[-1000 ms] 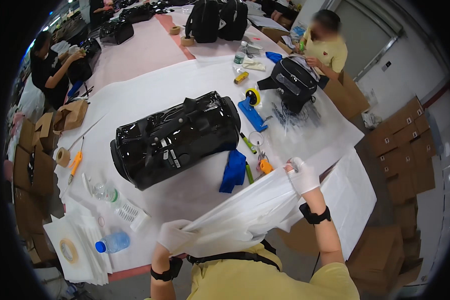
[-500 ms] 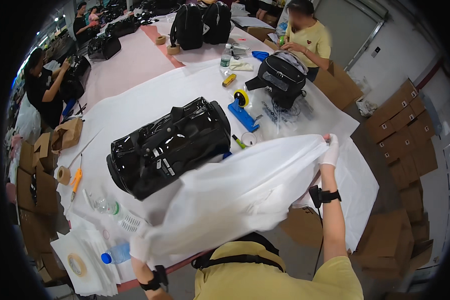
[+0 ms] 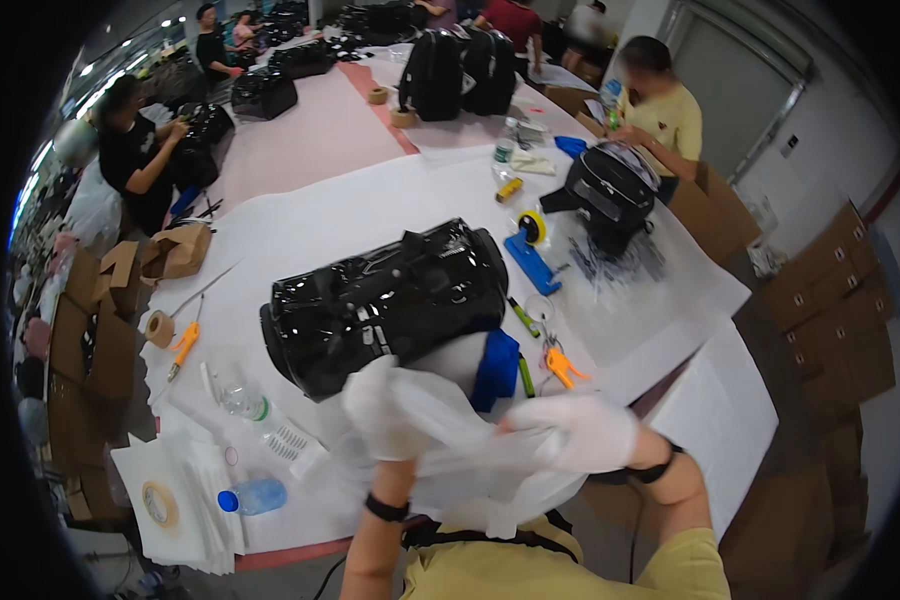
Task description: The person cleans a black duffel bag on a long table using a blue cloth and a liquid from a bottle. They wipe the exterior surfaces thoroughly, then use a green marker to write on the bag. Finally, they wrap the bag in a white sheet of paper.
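Observation:
Both my hands wear white gloves and grip a thin, translucent white plastic bag [image 3: 470, 470], bunched up in front of my body at the table's near edge. My left hand [image 3: 382, 412] is closed on its left side, close to the near side of a glossy black duffel bag [image 3: 400, 300]. My right hand [image 3: 592, 432] is closed on its right side; its fingertips are partly hidden by folds. The duffel lies slantwise on the white-covered table [image 3: 270, 225], handles on top. Just beyond my hands are a blue object [image 3: 497, 368] and orange-handled snips [image 3: 563, 368].
A blue tape dispenser [image 3: 532, 262] and a black backpack [image 3: 610, 195] lie to the right; a person in yellow [image 3: 665, 120] stands behind it. At left are an orange tool [image 3: 185, 345], a blue-capped bottle [image 3: 255, 496] and stacked white sheets [image 3: 185, 500] with a tape roll.
My hands have come closer together, and the spread-out plastic bag is now gathered between them. The snips and blue object it covered now show. The view has shifted.

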Motion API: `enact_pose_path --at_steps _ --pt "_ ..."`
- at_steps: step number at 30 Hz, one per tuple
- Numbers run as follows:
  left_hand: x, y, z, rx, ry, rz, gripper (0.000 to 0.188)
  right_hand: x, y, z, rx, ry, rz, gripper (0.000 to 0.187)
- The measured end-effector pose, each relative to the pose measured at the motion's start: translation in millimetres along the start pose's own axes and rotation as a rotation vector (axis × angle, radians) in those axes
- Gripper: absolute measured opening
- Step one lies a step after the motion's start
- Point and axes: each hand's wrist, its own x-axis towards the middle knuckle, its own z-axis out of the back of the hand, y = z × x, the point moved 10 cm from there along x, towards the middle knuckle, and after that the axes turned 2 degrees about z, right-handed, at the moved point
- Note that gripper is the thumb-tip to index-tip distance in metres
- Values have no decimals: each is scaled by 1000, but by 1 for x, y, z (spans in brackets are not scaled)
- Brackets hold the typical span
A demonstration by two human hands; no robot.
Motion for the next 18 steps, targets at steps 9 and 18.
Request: enact_pose_path --at_steps 9,18 --pt "-46 109 172 -93 284 567 6 -92 -136 141 -77 -765 -405 20" --pt "-63 154 141 -280 1108 811 8 3 -181 78 -192 810 -251 49"
